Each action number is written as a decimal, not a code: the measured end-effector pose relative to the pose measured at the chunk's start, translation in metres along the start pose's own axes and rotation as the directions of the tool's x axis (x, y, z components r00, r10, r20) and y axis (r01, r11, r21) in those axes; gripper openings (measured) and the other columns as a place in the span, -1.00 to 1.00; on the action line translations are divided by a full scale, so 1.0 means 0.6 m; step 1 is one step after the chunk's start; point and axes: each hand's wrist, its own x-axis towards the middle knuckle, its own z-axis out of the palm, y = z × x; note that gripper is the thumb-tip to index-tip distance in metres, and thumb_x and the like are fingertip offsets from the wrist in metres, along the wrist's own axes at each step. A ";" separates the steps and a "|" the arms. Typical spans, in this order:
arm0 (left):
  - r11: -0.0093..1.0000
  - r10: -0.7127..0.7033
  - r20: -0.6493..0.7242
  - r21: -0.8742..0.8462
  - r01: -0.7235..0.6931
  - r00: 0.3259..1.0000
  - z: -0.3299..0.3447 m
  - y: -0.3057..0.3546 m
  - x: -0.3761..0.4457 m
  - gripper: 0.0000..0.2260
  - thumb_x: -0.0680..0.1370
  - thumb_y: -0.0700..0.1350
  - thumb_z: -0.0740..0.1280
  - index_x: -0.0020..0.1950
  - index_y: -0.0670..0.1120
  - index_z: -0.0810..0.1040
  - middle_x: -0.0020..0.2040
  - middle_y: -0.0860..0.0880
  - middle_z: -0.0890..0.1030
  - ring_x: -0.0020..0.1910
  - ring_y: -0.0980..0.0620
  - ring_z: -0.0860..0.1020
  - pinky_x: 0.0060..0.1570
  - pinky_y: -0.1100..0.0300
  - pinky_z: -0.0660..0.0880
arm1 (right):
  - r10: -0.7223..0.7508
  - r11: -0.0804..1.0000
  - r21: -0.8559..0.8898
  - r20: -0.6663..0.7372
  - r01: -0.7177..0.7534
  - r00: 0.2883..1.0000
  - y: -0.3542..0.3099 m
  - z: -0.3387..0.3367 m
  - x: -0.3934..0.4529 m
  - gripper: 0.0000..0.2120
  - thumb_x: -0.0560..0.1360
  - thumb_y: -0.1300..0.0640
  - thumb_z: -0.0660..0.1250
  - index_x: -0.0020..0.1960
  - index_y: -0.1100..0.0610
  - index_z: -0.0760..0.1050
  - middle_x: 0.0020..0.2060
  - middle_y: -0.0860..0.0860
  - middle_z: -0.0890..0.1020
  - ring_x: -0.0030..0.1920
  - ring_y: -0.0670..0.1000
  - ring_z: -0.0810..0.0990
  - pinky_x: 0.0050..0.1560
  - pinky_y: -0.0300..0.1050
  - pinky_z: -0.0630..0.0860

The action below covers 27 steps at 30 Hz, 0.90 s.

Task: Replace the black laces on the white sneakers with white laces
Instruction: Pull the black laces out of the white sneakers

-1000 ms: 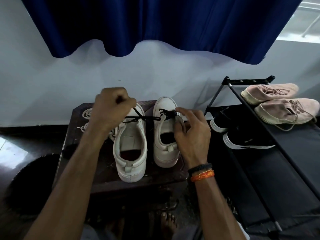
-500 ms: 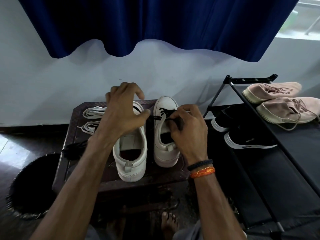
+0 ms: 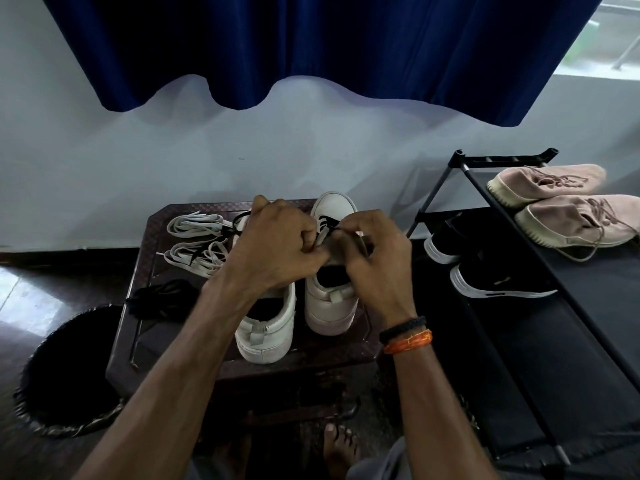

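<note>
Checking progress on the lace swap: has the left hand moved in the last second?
Yes. The left hand moved right across the left sneaker to the right sneaker, meeting the right hand.

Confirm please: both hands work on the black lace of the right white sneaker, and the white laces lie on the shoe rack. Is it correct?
Not quite. The white laces lie on the small dark table, left of the sneakers, not on the shoe rack. The head view shows it. The rest holds: left hand and right hand work the black lace of the right white sneaker.
</note>
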 end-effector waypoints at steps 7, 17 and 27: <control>0.999 -0.035 0.010 -0.023 0.035 0.999 0.000 -0.002 -0.006 -0.75 0.30 0.07 0.30 -0.51 0.01 0.35 -0.59 0.13 0.36 -0.43 0.19 0.39 0.23 0.08 0.30 | 0.478 0.831 0.411 -0.182 -0.375 0.860 0.005 -0.017 0.019 -0.86 0.40 0.17 0.40 -0.11 0.01 0.70 -0.08 0.00 0.73 -0.07 -0.03 0.71 0.09 0.13 0.66; 1.000 -0.021 -0.030 -0.021 0.020 0.999 0.003 -0.009 -0.005 -0.69 0.37 0.12 0.32 -0.53 0.08 0.33 -0.59 0.15 0.38 -0.47 0.19 0.42 0.27 0.04 0.36 | -0.226 0.913 -0.328 0.092 0.243 0.970 0.015 0.002 0.004 -0.77 0.43 0.11 0.43 0.06 0.06 0.74 0.04 -0.09 0.70 0.21 0.14 0.48 0.13 0.15 0.47; 0.999 -0.035 -0.031 -0.042 0.034 0.999 0.003 -0.010 -0.007 -0.69 0.35 0.11 0.33 -0.54 0.09 0.33 -0.56 0.09 0.43 -0.45 0.13 0.44 0.23 0.19 0.32 | 0.163 0.973 -0.069 -0.469 -0.219 0.868 0.000 -0.038 0.019 -0.92 0.48 0.17 0.44 -0.16 0.13 0.70 -0.15 -0.07 0.66 -0.12 -0.05 0.63 -0.06 -0.29 0.52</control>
